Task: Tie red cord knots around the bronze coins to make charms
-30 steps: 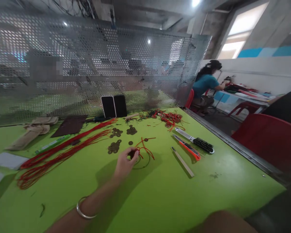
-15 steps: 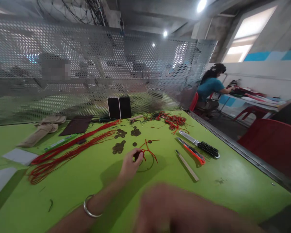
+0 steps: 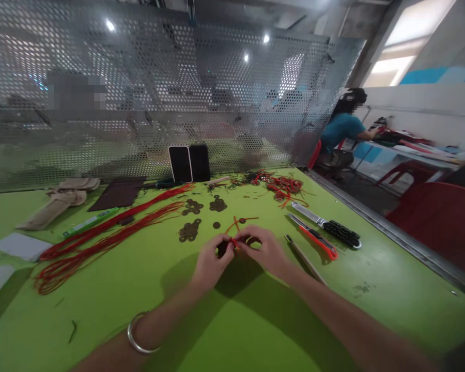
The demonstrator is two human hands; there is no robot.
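Note:
My left hand (image 3: 210,262) pinches a dark coin (image 3: 221,249) tied onto a red cord (image 3: 236,227), low over the green table (image 3: 232,320). My right hand (image 3: 264,250) meets it from the right, fingers closed on the same red cord beside the coin. The cord's loose ends trail away toward the back of the table. A silver bangle (image 3: 136,336) circles my left wrist. Small piles of dark coins (image 3: 189,230) lie just beyond my hands.
Long red cord bundles (image 3: 101,238) stretch across the left. An orange utility knife (image 3: 314,238), a black-handled tool (image 3: 331,229) and a wooden stick (image 3: 304,261) lie at right. Two phones (image 3: 189,163) lean on the perforated metal screen (image 3: 151,98). Another person (image 3: 343,132) sits at a far table; a red chair (image 3: 437,217) stands nearby.
My right hand has come in from the lower edge and taken hold of the red cord beside my left hand. The left hand kept its pinch on the coin.

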